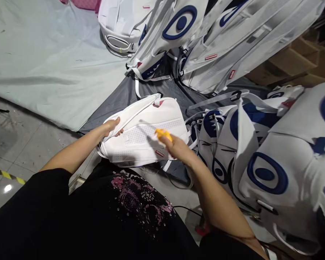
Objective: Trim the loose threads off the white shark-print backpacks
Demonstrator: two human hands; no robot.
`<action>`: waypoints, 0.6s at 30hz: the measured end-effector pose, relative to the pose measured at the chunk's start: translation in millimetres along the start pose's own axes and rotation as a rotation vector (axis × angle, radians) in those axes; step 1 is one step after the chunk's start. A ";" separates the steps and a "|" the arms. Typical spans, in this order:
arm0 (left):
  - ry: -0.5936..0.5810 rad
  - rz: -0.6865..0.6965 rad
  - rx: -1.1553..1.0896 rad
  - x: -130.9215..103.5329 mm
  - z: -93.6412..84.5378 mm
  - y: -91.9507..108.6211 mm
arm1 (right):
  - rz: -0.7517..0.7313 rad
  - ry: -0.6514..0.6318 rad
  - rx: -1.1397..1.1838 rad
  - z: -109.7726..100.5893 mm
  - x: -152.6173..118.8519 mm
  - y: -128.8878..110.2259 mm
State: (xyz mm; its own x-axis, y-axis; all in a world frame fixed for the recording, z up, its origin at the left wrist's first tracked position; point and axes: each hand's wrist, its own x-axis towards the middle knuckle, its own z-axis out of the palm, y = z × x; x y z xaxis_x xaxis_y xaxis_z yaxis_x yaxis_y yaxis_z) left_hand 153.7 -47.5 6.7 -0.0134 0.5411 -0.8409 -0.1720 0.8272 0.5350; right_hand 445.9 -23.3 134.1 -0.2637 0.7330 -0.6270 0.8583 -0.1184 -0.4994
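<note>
A white backpack (141, 133) lies across my lap and the edge of the dark cloth, its padded, dotted back panel facing up. My left hand (112, 127) is closed around a white shoulder strap (130, 113) at the bag's left end. Over the right part of the panel, my right hand (174, 144) grips a small yellow tool (164, 134); motion blurs it, so its exact kind is unclear. A small red label (159, 153) shows on the panel just below this hand.
White backpacks with blue eye designs (268, 173) crowd the right side. More white bags (178, 25) lie at the back. Pale cloth (43, 65) covers the surface at left. Cardboard boxes (289, 57) stand at the back right. Yellow-black tape (7, 174) marks the floor.
</note>
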 end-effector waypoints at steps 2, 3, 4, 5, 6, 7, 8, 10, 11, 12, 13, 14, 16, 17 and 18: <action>0.038 0.039 0.080 -0.4 4.3 -1.3 | -0.002 0.013 -0.005 -1.0 -0.4 -9.3; 0.070 0.083 0.161 -2.9 7.1 -1.8 | -0.020 -0.006 -0.019 -3.5 -0.5 -10.7; 0.115 0.154 0.277 -7.3 10.6 -2.6 | -0.041 -0.026 -0.035 -7.1 -0.8 -9.6; 0.183 0.251 0.424 -13.7 15.1 -4.0 | -0.053 -0.021 -0.050 -11.9 -1.5 -5.9; 0.276 0.369 0.589 -22.0 20.4 -6.5 | -0.049 0.013 -0.063 -17.6 -3.0 0.4; 0.375 0.500 0.753 -31.9 26.6 -10.5 | -0.035 0.074 -0.077 -23.9 -5.4 9.1; 0.458 0.636 0.903 -42.6 33.2 -16.3 | -0.018 0.144 -0.093 -30.3 -9.2 19.6; 0.476 0.869 1.138 -63.4 46.8 -33.3 | 0.028 0.256 -0.135 -41.2 -20.7 42.9; 0.400 0.952 1.224 -71.6 53.1 -44.0 | 0.068 0.288 -0.155 -44.4 -28.1 54.0; 0.281 1.012 1.303 -77.4 59.0 -55.3 | 0.115 0.306 -0.172 -45.7 -36.0 64.1; 0.160 1.041 1.378 -80.3 64.3 -66.6 | 0.157 0.300 -0.183 -45.3 -44.3 72.9; 0.064 1.044 1.449 -80.6 68.8 -76.9 | 0.182 0.272 -0.188 -43.6 -52.5 80.4; -0.023 1.014 1.579 -74.7 75.7 -92.1 | 0.195 0.213 -0.189 -39.0 -68.2 92.7; -0.024 0.997 1.631 -70.1 78.0 -96.7 | 0.206 0.213 -0.188 -37.3 -75.7 98.2; -0.010 0.986 1.668 -65.7 79.8 -99.4 | 0.226 0.229 -0.178 -36.3 -83.0 103.6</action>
State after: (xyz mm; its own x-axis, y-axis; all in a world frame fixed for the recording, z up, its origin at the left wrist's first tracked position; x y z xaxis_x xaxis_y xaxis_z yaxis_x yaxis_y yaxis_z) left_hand 250.3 -153.2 15.3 0.5018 0.8296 -0.2448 0.8560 -0.4358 0.2781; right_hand 572.7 -72.1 156.2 0.0294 0.8349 -0.5496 0.9521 -0.1909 -0.2390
